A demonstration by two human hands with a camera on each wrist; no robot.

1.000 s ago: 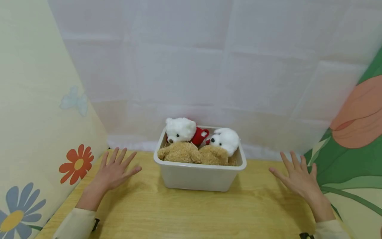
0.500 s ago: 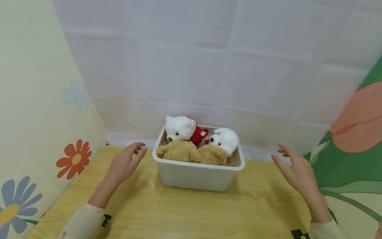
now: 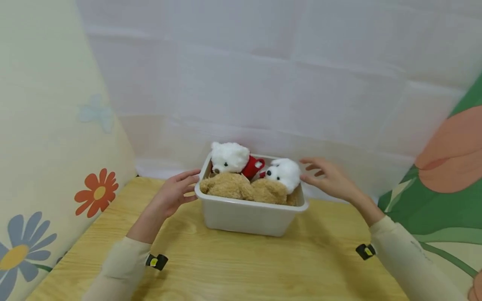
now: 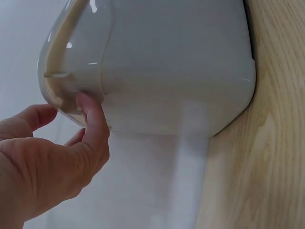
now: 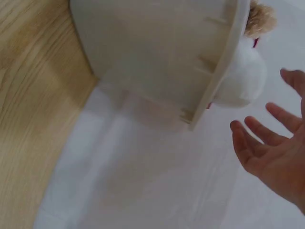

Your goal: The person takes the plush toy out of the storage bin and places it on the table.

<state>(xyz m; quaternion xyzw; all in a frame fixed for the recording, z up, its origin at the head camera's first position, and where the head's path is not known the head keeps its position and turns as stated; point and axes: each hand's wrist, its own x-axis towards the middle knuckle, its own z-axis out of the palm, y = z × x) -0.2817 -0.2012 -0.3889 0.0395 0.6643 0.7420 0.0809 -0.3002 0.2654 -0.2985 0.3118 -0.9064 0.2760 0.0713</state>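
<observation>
A light grey plastic bin [image 3: 248, 217] stands on the wooden table against the back cloth. Packed in it are a white teddy bear [image 3: 230, 156] with red clothing, a second white plush toy [image 3: 286, 173] at the right, and curly brown plush toys [image 3: 227, 186] in front. My left hand [image 3: 177, 194] is at the bin's left rim, fingers loosely bent; in the left wrist view one fingertip [image 4: 86, 102] lies just under the rim. My right hand [image 3: 329, 179] reaches in from the right with spread, slightly bent fingers [image 5: 267, 133], apart from the rim and beside the right white toy.
The wooden tabletop [image 3: 241, 267] extends in front of the bin and to both sides. A white cloth [image 3: 241, 83] hangs close behind it. Flower-printed panels [image 3: 56, 125] flank the table at left and right. Each sleeve carries a black strap [image 3: 156, 262].
Both hands have come inward from the sides toward the bin, their spread fingers now bent. The left has reached the rim, the right the side of the white toy. The bin has stayed put.
</observation>
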